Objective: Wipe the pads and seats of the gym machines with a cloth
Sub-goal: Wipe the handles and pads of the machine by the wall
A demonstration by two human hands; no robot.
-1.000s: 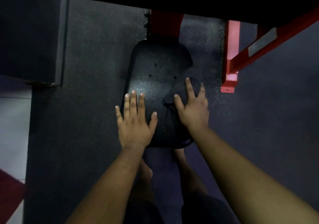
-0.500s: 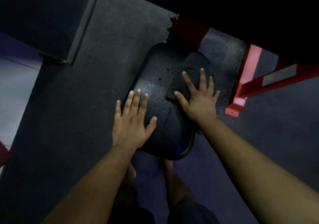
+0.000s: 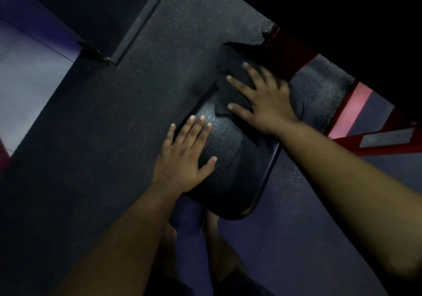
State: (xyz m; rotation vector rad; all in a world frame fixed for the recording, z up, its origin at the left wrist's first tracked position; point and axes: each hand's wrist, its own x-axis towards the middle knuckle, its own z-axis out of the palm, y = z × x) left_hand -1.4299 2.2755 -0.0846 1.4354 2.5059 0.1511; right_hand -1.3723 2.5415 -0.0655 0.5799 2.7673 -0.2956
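Note:
A black padded seat (image 3: 230,145) of a red-framed gym machine lies below me, its surface speckled and shiny. A dark cloth (image 3: 230,85) is spread over the seat's far part. My right hand (image 3: 265,99) presses flat on the cloth with fingers spread and straight. My left hand (image 3: 185,156) rests flat on the seat's near left part, fingers straight and together, thumb out. Part of the cloth is hidden under my right palm.
The machine's red frame (image 3: 356,111) runs to the right of the seat, with a red post (image 3: 285,51) behind it. Dark speckled rubber flooring (image 3: 137,104) surrounds the seat. A dark block (image 3: 96,10) sits at upper left. My bare feet (image 3: 217,245) stand below the seat.
My right hand has slid the cloth away from me toward the seat's far end. My left hand has stayed on the near left part. The view has tilted.

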